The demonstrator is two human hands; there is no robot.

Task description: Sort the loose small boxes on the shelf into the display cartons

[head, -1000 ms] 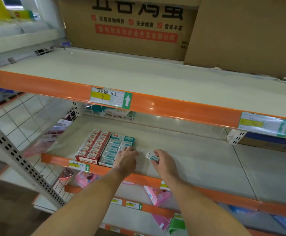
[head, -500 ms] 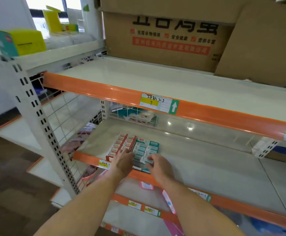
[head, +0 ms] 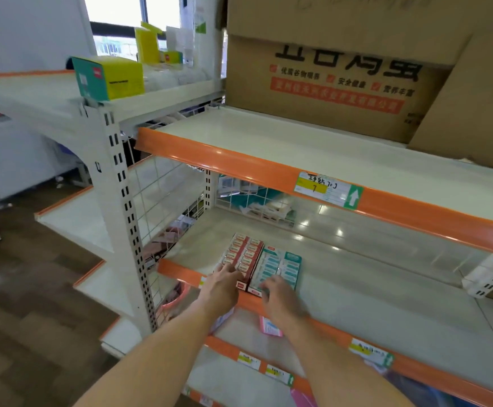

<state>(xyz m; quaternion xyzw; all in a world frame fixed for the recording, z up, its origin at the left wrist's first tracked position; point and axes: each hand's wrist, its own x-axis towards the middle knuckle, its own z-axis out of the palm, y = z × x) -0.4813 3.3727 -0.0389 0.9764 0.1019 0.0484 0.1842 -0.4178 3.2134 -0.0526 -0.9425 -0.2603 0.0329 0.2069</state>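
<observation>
**On the middle shelf: both cartons stocked**

Red carton (head: 243, 258) at 11 o'clock, teal carton (head: 280, 267) at 1 o'clock, touching. Small teal box, held a second ago, now gone, likely slotted in. Left hand (head: 223, 284) rests on red carton; right hand (head: 279, 298) blurred, grasp unclear. No loose boxes visible.

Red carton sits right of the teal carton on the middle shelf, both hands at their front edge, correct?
Not quite. The head view shows the red display carton left of the teal display carton. Left hand and right hand are at their front edge.
</observation>
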